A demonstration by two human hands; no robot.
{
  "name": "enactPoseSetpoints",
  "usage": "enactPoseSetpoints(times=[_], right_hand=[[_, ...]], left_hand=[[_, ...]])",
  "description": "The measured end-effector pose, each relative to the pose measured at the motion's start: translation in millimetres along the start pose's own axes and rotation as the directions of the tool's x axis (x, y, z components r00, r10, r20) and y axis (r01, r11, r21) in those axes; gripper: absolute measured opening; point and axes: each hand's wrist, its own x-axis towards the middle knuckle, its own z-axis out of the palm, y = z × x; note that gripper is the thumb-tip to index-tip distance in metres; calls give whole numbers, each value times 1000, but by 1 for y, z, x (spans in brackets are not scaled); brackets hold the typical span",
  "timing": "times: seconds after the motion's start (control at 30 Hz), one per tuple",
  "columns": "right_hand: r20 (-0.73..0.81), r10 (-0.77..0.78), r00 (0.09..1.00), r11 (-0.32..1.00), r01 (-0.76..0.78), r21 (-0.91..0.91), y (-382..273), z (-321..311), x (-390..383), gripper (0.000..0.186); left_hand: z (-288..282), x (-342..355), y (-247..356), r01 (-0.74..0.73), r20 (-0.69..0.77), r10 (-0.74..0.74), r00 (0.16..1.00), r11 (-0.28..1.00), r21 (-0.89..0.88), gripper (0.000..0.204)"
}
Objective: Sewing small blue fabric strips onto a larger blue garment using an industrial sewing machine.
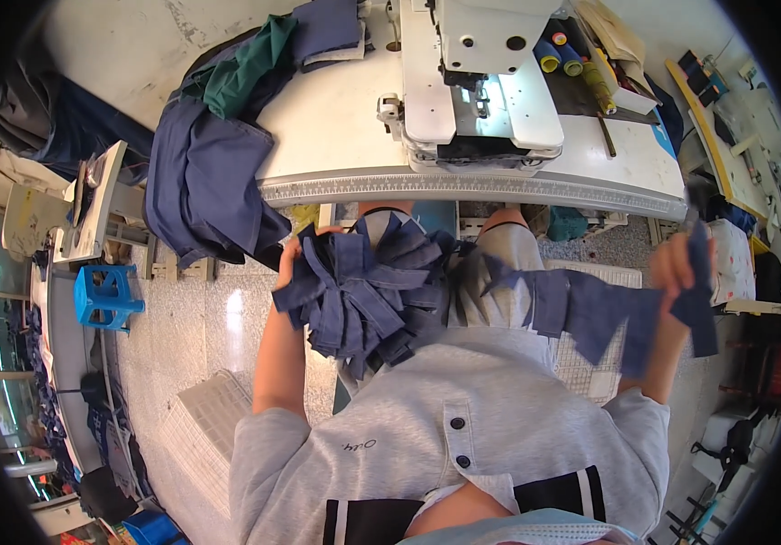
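Observation:
A thick bundle of navy fabric strips (354, 291) hangs over my lap, with my left hand (291, 258) closed at its upper left edge; most of those fingers are hidden behind the cloth. Out to the right, my right hand (674, 265) is raised and smeared by motion, closed on one end of a chain of navy fabric pieces (595, 313). This chain stretches across my right thigh toward the bundle. Something dark and blurred sticks up above my right hand, and I cannot make out what it is.
Ahead stands a white sewing machine (490, 45) on a table with a ruler along its front edge (472, 188). Navy garments (204, 182) and a green cloth (250, 68) drape over the table's left end. Thread cones (570, 62) lie right. A blue stool (106, 298) stands left.

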Motion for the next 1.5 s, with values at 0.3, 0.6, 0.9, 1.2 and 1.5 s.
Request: enactPoseSetpoints(times=[0.3, 0.6, 0.9, 1.2, 1.5], right_hand=[[-177, -39, 983, 931, -29, -365, -39, 17, 19, 52], [16, 395, 918, 827, -363, 430, 96, 64, 55, 59], [-94, 596, 797, 782, -603, -155, 158, 84, 66, 54], [-38, 591, 806, 774, -579, -256, 177, 97, 71, 41], [37, 533, 845, 686, -406, -604, 193, 79, 56, 32]], left_hand=[[-2, -2, -5, 390, -340, -223, 914, 715, 580, 57], [49, 82, -28, 365, -219, -330, 918, 493, 790, 55], [123, 72, -30, -385, 387, 103, 916, 491, 782, 76], [110, 61, -44, -291, 221, 198, 955, 765, 574, 33], [102, 54, -40, -234, -80, 326, 942, 810, 538, 7]])
